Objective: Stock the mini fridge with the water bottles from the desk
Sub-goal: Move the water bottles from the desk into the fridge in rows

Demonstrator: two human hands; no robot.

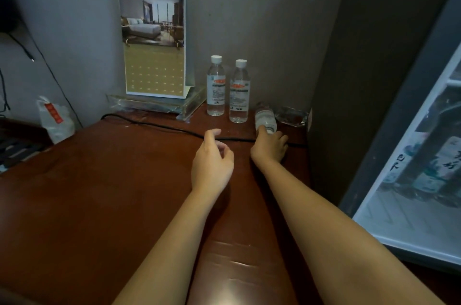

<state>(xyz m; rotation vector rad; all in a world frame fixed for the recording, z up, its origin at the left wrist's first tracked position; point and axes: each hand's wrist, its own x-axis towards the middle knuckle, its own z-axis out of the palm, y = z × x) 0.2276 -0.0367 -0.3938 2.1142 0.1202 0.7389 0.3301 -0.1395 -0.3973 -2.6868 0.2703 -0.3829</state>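
While left fingers (214, 133) hang loose, right fingers (261, 131) grip a lying water bottle (265, 116).

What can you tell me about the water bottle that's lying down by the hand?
The lying bottle is clear plastic with a white printed label round its middle. It lies on its side on the brown desk, with its far end toward the wall. It is to the right of two upright bottles and just left of a glass dish. The right hand grips its near end, hiding the cap.
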